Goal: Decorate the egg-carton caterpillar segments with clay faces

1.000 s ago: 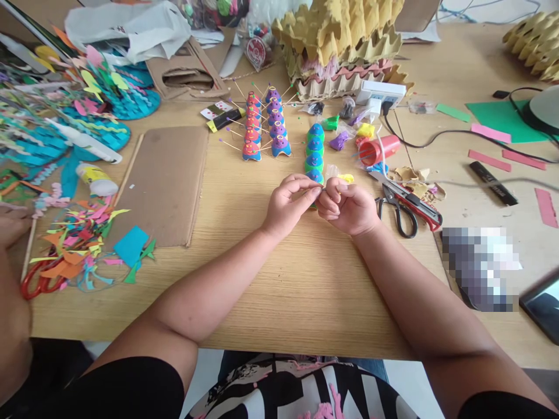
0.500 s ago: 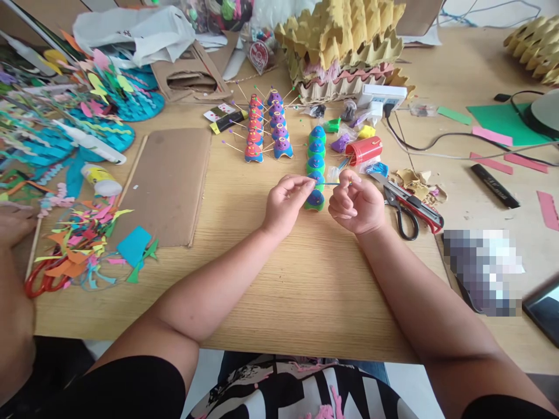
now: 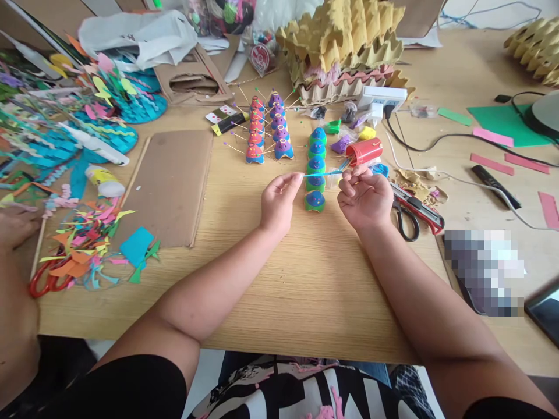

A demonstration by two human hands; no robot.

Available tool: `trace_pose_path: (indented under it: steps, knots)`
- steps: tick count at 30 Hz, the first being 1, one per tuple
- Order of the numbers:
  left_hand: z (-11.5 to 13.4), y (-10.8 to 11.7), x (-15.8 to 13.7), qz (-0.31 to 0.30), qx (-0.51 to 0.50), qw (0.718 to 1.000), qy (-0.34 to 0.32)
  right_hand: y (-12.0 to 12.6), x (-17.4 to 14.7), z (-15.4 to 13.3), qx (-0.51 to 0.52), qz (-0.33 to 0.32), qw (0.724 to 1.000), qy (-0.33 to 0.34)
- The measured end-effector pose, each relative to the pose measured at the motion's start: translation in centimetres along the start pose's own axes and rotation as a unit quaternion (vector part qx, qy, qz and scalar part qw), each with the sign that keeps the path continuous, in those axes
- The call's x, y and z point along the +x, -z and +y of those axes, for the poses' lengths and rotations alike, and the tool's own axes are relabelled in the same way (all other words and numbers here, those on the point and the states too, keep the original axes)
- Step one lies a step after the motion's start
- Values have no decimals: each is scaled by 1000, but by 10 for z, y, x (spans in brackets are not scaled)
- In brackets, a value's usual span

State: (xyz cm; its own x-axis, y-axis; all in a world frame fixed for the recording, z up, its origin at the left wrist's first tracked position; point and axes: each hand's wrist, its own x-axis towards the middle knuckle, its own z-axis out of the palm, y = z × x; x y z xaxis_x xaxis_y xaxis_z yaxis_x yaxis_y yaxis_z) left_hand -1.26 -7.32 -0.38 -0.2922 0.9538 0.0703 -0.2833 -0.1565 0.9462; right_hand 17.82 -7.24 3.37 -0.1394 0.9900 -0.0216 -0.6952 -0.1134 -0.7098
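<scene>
A thin blue strand (image 3: 323,173) stretches level between my two hands; whether it is a stick or clay I cannot tell. My left hand (image 3: 279,201) pinches its left end between thumb and fingertips. My right hand (image 3: 367,196) has its curled fingers closed on the other end. Just behind the strand stands a row of egg-carton domes in blue over green (image 3: 315,201), the front one bearing a small face. Further back are a red-and-blue row (image 3: 255,139) and a purple-and-blue row (image 3: 283,142), both with thin sticks poking out.
Right of the domes lie a red cup of sticks (image 3: 364,151), scissors (image 3: 408,230) and a red box cutter (image 3: 421,210). Cardboard (image 3: 166,186) and paper scraps (image 3: 94,233) lie left, beside another person's arm (image 3: 15,279). Egg trays (image 3: 345,35) are stacked behind.
My hands have moved slightly apart, the left going left and the right going right. More of the blue strand shows between them. The view has shifted a little.
</scene>
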Motion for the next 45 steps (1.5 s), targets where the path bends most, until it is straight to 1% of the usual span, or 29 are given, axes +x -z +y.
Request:
trace_pose_path:
  steps: [2,4,6,8,10,11,14,17,20,24,28,31,34,39,43,45]
  knots:
    - [-2,1,2,4,3,1000,2,0,1,1,-3,6,1000,8]
    - [-3,2,4,15,-6,1000,13,-3,2,2,-23,37,999,14]
    - [-3,3,5,25,-19,999,27,-9,1,5,-62,71,995,10]
    - [-3,2,5,31,-33,998,35,-16,-1,8,-110,81,991,-11]
    - [-1,1,5,31,-47,998,35,-23,-4,12,-143,60,987,-30]
    - [-1,0,4,28,-52,998,34,-25,-6,14,-149,53,987,-26]
    - [0,0,4,22,-49,998,33,-26,-8,17,-142,57,988,-8]
    - [-2,1,5,12,-32,999,34,-24,-7,16,-122,56,991,-20]
    - [-2,1,4,0,-24,999,32,-22,-4,14,-95,36,994,-28]
    - [3,-2,-2,-8,-32,999,37,-22,-3,18,-118,20,993,-21]
    - [9,-4,-6,-31,-18,999,38,-23,-3,23,-159,24,987,12]
    - [12,-3,-6,-42,0,998,56,-23,-3,24,-165,27,985,28]
    - [12,0,-5,-58,14,996,67,-22,-3,23,-165,28,986,27]
    - [11,2,-3,-81,32,994,67,-22,-2,23,-154,24,987,26]
    - [10,2,-2,-81,18,994,71,-22,-2,22,-144,30,989,22]
    - [9,2,-2,-74,15,995,61,-21,-2,21,-145,34,989,17]
